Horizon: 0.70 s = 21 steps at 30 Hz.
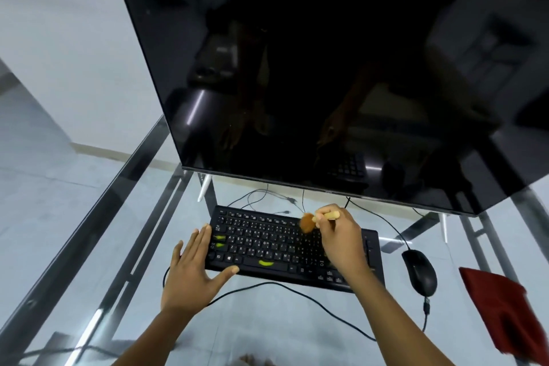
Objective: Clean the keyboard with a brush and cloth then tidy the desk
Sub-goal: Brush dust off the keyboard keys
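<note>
A black keyboard (267, 242) with a few green-marked keys lies on the glass desk below the monitor. My right hand (341, 242) is shut on a small brush (307, 222) with a pale handle, and its orange bristles touch the keys at the upper middle-right. My left hand (194, 269) lies flat with fingers spread against the keyboard's left end, the thumb on its front edge. A dark red cloth (502, 309) lies on the desk at the right.
A large dark monitor (326, 74) on white feet stands close behind the keyboard. A black mouse (419, 272) sits right of the keyboard. Black cables (297, 291) run across the glass desk (98, 246), whose metal frame bars show beneath.
</note>
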Available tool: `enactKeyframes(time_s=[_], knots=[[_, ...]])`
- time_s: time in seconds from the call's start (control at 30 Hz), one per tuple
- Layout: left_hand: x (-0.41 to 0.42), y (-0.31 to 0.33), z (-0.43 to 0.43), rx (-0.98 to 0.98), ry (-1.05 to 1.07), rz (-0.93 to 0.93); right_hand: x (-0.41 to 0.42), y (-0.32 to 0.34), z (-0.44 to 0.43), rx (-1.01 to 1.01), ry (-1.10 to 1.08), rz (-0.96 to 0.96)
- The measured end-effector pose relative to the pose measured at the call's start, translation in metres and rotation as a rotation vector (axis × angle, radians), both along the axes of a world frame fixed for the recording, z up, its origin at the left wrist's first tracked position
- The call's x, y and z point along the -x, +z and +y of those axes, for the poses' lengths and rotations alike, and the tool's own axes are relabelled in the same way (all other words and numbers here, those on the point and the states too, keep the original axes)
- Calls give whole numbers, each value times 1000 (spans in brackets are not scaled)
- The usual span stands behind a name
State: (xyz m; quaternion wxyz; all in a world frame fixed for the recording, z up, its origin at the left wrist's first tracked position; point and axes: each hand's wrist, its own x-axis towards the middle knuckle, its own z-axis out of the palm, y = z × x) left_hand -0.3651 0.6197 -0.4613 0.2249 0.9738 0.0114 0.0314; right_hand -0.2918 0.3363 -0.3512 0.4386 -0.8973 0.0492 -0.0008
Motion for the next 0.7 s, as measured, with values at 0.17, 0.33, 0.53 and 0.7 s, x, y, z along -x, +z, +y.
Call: enactKeyframes(time_s=[0.17, 0.33, 0.53, 0.7], knots=[[-4, -1, 0, 11, 9, -6, -2, 2, 0, 39, 239, 154], [-5, -3, 2, 31, 10, -17, -14, 10, 22, -182, 169, 126], [-5, -2, 1, 60, 18, -20, -21, 8, 56, 51, 194, 14], [-4, 6, 0, 97, 40, -15, -22, 9, 70, 50, 391, 212]])
